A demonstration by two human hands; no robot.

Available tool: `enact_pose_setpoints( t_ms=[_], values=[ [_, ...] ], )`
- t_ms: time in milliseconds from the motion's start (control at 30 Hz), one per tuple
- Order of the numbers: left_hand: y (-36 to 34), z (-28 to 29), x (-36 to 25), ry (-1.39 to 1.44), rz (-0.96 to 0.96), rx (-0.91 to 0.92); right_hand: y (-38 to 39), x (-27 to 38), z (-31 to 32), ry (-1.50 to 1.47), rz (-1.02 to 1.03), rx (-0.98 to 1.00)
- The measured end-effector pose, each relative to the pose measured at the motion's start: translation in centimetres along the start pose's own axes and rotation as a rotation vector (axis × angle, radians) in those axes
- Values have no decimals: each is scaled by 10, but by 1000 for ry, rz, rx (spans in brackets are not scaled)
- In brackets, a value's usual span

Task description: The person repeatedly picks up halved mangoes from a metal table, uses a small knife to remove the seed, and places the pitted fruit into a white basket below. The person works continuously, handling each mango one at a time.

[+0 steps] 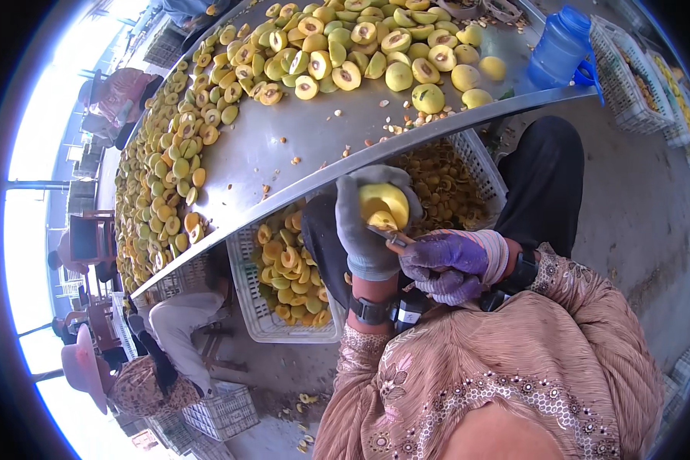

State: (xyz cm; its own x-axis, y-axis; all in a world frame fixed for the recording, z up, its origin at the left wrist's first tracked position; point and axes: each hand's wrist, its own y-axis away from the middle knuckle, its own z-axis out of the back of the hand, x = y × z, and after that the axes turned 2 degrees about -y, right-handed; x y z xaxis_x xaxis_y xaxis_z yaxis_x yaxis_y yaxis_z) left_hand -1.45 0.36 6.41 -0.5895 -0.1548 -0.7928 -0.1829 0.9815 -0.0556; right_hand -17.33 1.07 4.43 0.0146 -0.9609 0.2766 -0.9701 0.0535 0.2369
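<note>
In my grey-gloved left hand (357,230) is a yellow peach half (389,201), its cut side facing up and the fingers wrapped round it. Closed round a small pitting knife (392,238) with a brown handle, my purple-gloved right hand (451,264) is right beside it. The knife's metal tip is at the near edge of the fruit; whether it has gone into the flesh I cannot tell. Both hands are just short of the metal table's (245,165) front edge, above my knees. Many halved peaches (346,75), several with brown pits, lie across that table.
Below the table edge, a white crate of peach halves (287,268) stands left of my legs, and a crate of brown pits and scraps (448,184) lies beyond my hands. A blue plastic jug (560,47) and white crates (632,80) are at right. Co-workers (123,376) sit at left.
</note>
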Motion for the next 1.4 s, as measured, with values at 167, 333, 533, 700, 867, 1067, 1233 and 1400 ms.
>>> enact_pose_setpoints(
  t_ms=[167,333,533,700,867,1067,1233,1400],
  values=[
    [0,87,-22,-752,-270,-426,-21,-4,57,185,11,-495],
    [10,211,-86,-1126,74,-674,-25,-4,84,107,-132,-722],
    [-78,215,-127,-2052,-278,-519,-31,-3,85,54,-14,-636],
    [-228,176,-101,-2139,-77,-366,-23,0,99,52,60,-640],
    [-334,189,-55,-2111,220,-251,-12,6,96,53,117,-709],
    [-354,207,-16,-1880,312,-122,-13,11,88,86,150,-773],
    [-261,168,-18,-1182,393,-195,-12,16,65,299,236,-783],
    [-145,99,-44,-461,150,-248,-4,31,10,292,344,-564]
  ],
)
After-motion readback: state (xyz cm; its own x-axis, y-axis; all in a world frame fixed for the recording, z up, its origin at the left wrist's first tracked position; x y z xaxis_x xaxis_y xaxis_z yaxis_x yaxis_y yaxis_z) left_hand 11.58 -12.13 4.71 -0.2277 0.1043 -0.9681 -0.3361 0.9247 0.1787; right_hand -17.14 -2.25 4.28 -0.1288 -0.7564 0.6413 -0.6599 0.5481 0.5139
